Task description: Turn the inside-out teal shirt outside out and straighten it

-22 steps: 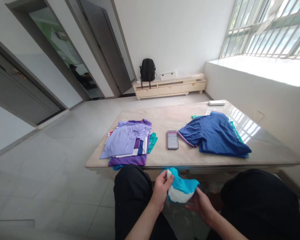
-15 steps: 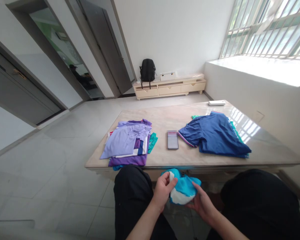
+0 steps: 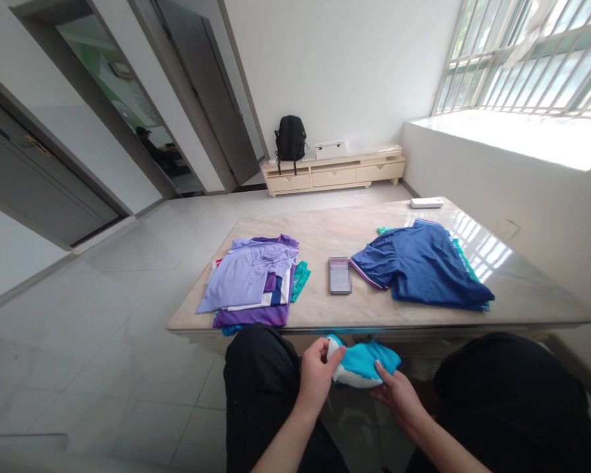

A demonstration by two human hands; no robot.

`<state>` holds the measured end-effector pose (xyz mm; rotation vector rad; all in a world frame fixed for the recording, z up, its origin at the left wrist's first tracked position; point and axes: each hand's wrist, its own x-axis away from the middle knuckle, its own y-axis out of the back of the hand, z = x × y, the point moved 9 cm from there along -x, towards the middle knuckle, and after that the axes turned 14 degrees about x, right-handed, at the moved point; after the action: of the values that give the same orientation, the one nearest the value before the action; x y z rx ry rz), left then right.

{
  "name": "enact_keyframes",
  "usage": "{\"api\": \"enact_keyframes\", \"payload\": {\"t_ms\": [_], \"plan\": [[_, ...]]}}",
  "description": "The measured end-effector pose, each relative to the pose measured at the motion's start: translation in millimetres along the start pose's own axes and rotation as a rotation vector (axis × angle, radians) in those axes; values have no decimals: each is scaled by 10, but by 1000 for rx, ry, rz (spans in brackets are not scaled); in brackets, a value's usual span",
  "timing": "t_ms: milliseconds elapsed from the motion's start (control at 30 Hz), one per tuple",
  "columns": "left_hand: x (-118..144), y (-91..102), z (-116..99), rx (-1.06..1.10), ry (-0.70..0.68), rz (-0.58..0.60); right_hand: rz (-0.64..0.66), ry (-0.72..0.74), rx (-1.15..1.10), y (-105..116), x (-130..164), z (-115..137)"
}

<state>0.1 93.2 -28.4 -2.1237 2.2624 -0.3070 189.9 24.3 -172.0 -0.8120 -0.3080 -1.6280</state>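
While I sit with my knees in black trousers (image 3: 256, 381) on either side, my left hand (image 3: 316, 373) has its thumb and fingers (image 3: 332, 365) pinched on the left end of a small bunched garment of turquoise cloth with a white part (image 3: 362, 365), held low between my legs just under the near edge of the beige marble table (image 3: 325, 230). Up and to the left of those fingers, on the tabletop, lies a stack of folded shirts in lilac, purple and white (image 3: 253, 279), with a strip of teal showing at its right side. Straight above my hands a small flat rectangular object, blurred out (image 3: 339, 275), lies on the table. My right hand (image 3: 398, 394) cups the garment's right end from below, the thumb pressed on top, so it too is closed on the cloth. Up and to the right of it, a dark blue short-sleeved shirt with striped cuffs (image 3: 423, 266) is spread on the table over green fabric, and beyond it a white oblong box (image 3: 426, 203) sits at the far edge.
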Motion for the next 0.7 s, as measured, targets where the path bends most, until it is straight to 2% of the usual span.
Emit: {"api": "enact_keyframes", "payload": {"t_ms": [267, 433, 600, 700], "plan": [[84, -236, -101, 207, 49, 129, -30, 43, 161, 18, -46, -33], [140, -330, -158, 267, 47, 215, -31, 76, 365, -34, -42, -39], [156, -331, -96, 446, 118, 214, 3, 96, 609, -90, 24, -92], [178, -349, -51, 618, 206, 195, -42, 119, 652, 24, 31, -17]]}}
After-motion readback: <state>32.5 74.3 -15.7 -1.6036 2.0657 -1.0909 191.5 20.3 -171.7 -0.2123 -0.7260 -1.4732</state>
